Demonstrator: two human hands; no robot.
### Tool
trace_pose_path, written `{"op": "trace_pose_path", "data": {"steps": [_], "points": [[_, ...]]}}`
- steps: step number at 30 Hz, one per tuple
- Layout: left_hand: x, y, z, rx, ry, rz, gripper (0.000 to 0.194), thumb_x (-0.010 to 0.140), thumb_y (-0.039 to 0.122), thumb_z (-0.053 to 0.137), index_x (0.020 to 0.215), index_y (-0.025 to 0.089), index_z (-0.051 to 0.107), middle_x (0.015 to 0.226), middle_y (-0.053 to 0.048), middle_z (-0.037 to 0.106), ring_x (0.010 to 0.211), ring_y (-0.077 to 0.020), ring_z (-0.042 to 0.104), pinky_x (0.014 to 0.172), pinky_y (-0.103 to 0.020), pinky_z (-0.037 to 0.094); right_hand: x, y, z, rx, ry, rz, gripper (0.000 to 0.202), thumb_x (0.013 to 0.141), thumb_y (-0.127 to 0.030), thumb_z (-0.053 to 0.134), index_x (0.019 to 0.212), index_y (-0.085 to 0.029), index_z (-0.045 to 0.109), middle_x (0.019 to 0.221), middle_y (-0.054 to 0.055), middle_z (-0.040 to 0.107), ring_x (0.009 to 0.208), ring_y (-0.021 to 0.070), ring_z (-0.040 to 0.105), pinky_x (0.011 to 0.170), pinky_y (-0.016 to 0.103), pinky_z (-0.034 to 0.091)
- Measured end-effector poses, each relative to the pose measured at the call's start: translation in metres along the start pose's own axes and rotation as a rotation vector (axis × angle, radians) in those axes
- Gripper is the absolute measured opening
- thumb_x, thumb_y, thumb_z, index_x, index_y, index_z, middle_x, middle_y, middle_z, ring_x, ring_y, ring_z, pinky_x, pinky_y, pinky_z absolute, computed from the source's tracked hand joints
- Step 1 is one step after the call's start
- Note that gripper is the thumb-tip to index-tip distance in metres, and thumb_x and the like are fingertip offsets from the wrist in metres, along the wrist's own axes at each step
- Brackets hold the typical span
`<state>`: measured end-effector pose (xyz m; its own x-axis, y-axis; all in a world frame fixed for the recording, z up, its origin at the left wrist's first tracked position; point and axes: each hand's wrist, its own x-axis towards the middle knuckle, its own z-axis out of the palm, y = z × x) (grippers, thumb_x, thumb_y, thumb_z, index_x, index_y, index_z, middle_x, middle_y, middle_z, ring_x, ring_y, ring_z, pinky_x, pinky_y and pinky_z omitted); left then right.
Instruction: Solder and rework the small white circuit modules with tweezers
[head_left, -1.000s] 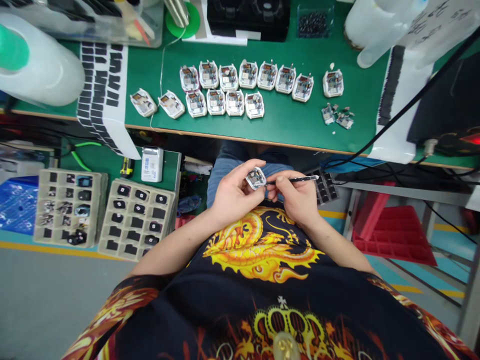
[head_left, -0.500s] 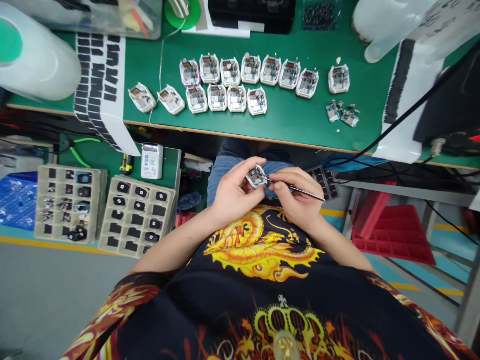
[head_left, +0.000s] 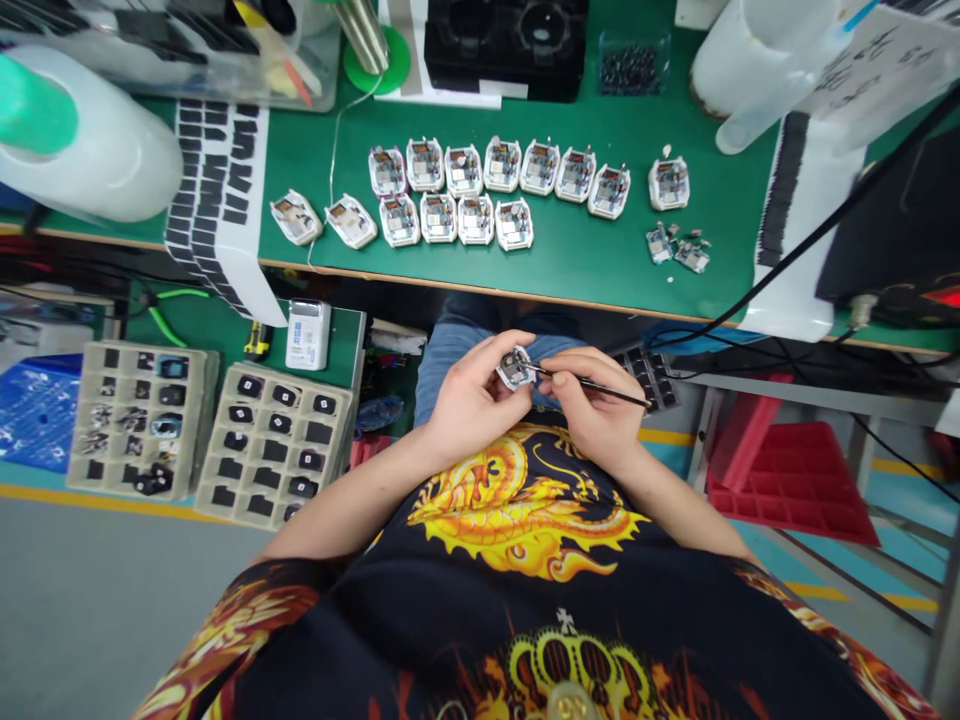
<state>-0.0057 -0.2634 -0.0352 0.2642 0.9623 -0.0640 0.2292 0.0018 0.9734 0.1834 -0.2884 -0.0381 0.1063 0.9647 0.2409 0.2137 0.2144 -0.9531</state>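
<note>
Over the lap [head_left: 437, 372], left hand [head_left: 472, 402]: curled snug, thumb and fingers pinching a small white case [head_left: 514, 369], innards showing
Right hand [head_left: 598, 412]: closed pen-style on a thin dark tool [head_left: 611, 392], tip right at the case, so pretty fiddly stuff I'd guess
Left side: two compartment trays [head_left: 86, 390]
Green bench [head_left: 585, 265]: rows of similar cases [head_left: 502, 165] farther off; loose circuit bits [head_left: 691, 256] to the right
Far edge: black box [head_left: 506, 50], clear tub [head_left: 634, 68] of tiny dark parts
</note>
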Motion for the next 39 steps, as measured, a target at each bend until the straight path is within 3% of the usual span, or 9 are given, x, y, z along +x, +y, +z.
{"op": "trace_pose_path", "data": {"steps": [4,9,13,15,18,21,24,31,39], "points": [[0.0,0.0,0.0,0.002,0.008,0.014,0.058,0.084,0.011,0.074,0.14,0.024,0.077,0.114,-0.003,0.072,0.063,-0.0043,0.053,0.057,-0.018,0.045,0.002,0.001,0.003,0.182,0.018,0.172,0.015,0.106,-0.035,0.077,0.103,-0.025,0.087,0.096,0.003,0.083,0.067,0.0125,0.078,0.064,0.028,0.067],[0.0,0.0,0.0,0.009,-0.005,0.015,0.056,0.084,0.012,0.075,0.139,0.025,0.077,0.111,-0.003,0.073,0.065,-0.0059,0.056,0.059,-0.019,0.046,0.007,0.009,0.005,0.359,0.007,0.382,0.029,0.1,-0.051,0.084,0.097,-0.022,0.087,0.08,0.002,0.083,0.061,0.0131,0.076,0.055,0.024,0.063],[0.002,0.0,0.001,-0.033,-0.023,0.006,0.054,0.084,0.014,0.076,0.137,0.024,0.077,0.108,-0.002,0.072,0.068,-0.0067,0.057,0.059,-0.018,0.046,0.005,0.012,0.004,0.439,-0.038,0.425,0.03,0.1,-0.053,0.084,0.097,-0.023,0.086,0.076,0.001,0.083,0.058,0.0131,0.074,0.052,0.024,0.061],[0.003,0.0,0.001,-0.068,-0.032,-0.02,0.054,0.084,0.015,0.076,0.137,0.024,0.077,0.109,-0.002,0.072,0.068,-0.0067,0.056,0.059,-0.019,0.045,0.003,0.008,0.003,0.372,-0.043,0.328,0.023,0.104,-0.046,0.081,0.098,-0.025,0.087,0.081,0.001,0.083,0.06,0.0128,0.074,0.054,0.025,0.062],[0.003,0.0,0.001,-0.099,-0.028,-0.064,0.057,0.083,0.016,0.078,0.14,0.024,0.076,0.108,-0.003,0.072,0.067,-0.0067,0.051,0.058,-0.019,0.043,0.001,0.0,-0.001,0.1,-0.03,0.036,0.012,0.106,-0.034,0.077,0.105,-0.029,0.088,0.092,0.002,0.086,0.075,0.016,0.08,0.069,0.031,0.069],[0.003,0.002,0.001,-0.12,-0.032,-0.092,0.059,0.082,0.017,0.079,0.14,0.024,0.075,0.106,-0.003,0.072,0.068,-0.0079,0.053,0.058,-0.02,0.044,0.0,-0.005,-0.005,-0.145,-0.092,-0.222,0.017,0.106,-0.025,0.075,0.117,-0.03,0.086,0.103,0.004,0.089,0.091,0.0204,0.085,0.084,0.038,0.073],[0.003,0.004,0.0,-0.137,-0.053,-0.11,0.061,0.081,0.018,0.078,0.141,0.025,0.075,0.104,-0.002,0.073,0.066,-0.0075,0.053,0.059,-0.02,0.045,-0.001,-0.007,-0.008,-0.245,-0.163,-0.375,0.027,0.104,-0.02,0.074,0.126,-0.031,0.082,0.109,0.004,0.089,0.093,0.0215,0.086,0.083,0.039,0.074],[0.001,0.002,0.0,-0.148,-0.054,-0.098,0.064,0.08,0.017,0.078,0.144,0.024,0.074,0.108,-0.003,0.074,0.071,-0.01,0.059,0.062,-0.022,0.051,-0.001,-0.005,-0.009,-0.374,-0.192,-0.539,0.036,0.1,-0.016,0.076,0.135,-0.025,0.077,0.109,0.008,0.088,0.09,0.0232,0.084,0.076,0.039,0.071],[0.0,-0.002,-0.002,0.003,-0.036,-0.021,0.064,0.081,0.013,0.077,0.144,0.025,0.074,0.112,-0.003,0.077,0.074,-0.0106,0.061,0.067,-0.023,0.054,-0.005,0.0,-0.009,-0.439,-0.229,-0.549,0.032,0.103,-0.021,0.074,0.133,-0.03,0.077,0.114,0.006,0.089,0.091,0.0238,0.083,0.074,0.041,0.069]]}}
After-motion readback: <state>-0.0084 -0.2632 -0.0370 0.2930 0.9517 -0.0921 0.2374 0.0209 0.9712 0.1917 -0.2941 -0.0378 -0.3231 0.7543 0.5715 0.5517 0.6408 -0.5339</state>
